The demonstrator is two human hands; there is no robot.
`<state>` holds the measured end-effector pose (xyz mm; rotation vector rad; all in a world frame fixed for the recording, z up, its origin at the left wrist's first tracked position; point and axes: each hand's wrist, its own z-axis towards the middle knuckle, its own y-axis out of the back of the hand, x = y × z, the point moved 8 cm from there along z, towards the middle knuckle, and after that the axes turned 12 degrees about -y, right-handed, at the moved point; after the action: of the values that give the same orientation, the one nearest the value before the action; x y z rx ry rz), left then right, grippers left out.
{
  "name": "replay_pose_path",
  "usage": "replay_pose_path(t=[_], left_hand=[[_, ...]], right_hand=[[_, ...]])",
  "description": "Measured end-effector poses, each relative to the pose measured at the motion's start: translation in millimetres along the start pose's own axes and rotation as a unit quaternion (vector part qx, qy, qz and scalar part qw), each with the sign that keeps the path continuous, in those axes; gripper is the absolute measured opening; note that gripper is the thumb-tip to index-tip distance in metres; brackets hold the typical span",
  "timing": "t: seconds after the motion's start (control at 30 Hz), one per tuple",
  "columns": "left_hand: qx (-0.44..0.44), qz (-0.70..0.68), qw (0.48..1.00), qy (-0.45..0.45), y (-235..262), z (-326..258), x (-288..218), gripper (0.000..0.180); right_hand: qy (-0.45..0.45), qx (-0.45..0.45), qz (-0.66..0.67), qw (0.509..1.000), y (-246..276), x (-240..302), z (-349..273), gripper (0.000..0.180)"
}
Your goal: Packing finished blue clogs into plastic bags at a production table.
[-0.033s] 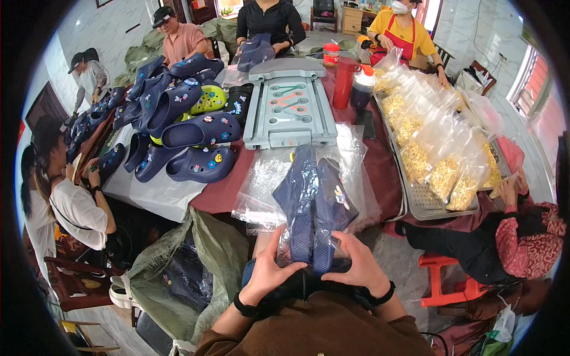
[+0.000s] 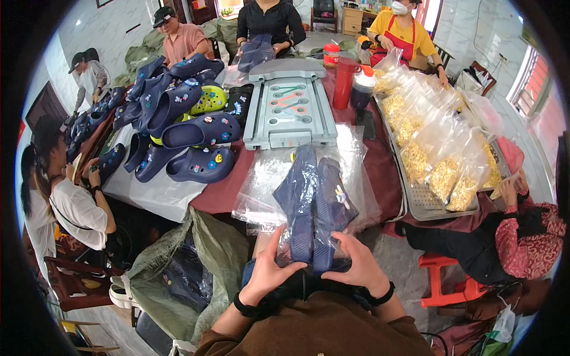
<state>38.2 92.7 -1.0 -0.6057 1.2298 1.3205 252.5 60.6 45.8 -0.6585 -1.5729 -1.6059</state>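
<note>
The person at the near edge of the table holds a pair of navy clogs (image 2: 313,204) sole-up, side by side, already slipped inside a clear plastic bag (image 2: 270,178). The left hand (image 2: 267,274) is wrapped around the heel end of the left clog, fingers (image 2: 282,242) curled up over the bag and thumb pressed along the bottom. The right hand (image 2: 358,267) grips the heel of the right clog the same way, its fingers closed on the plastic. Both hands sit low, close in front of the person's chest, with the toes of the clogs pointing away over the dark red tablecloth (image 2: 221,191). More flat clear bags lie spread on the cloth under the pair.

Just beyond stands a grey plastic tray (image 2: 289,113) with moulded slots. To the left is a heap of navy clogs with small charms (image 2: 196,133), a lime green one (image 2: 209,98) among them. To the right a long metal tray (image 2: 423,204) carries bags of yellow charms or beads (image 2: 442,175); what they are exactly I cannot tell. A red tumbler (image 2: 345,80) stands near the far end. Other people sit round the table, and a green sack (image 2: 196,267) slumps on the floor at the left
</note>
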Motion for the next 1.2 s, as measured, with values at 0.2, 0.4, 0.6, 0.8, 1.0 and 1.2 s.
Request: replay_pose_path(t=[0.2, 0.4, 0.6, 0.8, 1.0, 1.2], left_hand=[[0.021, 0.012, 0.999, -0.037, -3, 0, -5, 0.097], [0.011, 0.019, 1.000, -0.008, -7, -1, 1, 0.091], [0.006, 0.125, 0.990, -0.061, -9, 6, -14, 0.086], [0.014, 0.149, 0.988, -0.028, -9, 3, -2, 0.082], [0.034, 0.092, 0.992, 0.078, -18, 8, -2, 0.086], [0.012, 0.138, 0.990, -0.004, -22, 11, 3, 0.087]], right_hand=[[-0.068, -0.077, 0.015, 0.995, 1, -37, -3, 0.071], [0.007, -0.049, 0.026, 0.998, 7, -1, 3, 0.082], [0.000, -0.080, -0.108, 0.991, -5, -12, 2, 0.096], [-0.005, -0.076, -0.083, 0.994, -3, -14, 1, 0.088], [-0.011, -0.086, -0.076, 0.993, -7, -14, 4, 0.085], [-0.002, -0.098, -0.050, 0.994, -7, -18, 5, 0.090]])
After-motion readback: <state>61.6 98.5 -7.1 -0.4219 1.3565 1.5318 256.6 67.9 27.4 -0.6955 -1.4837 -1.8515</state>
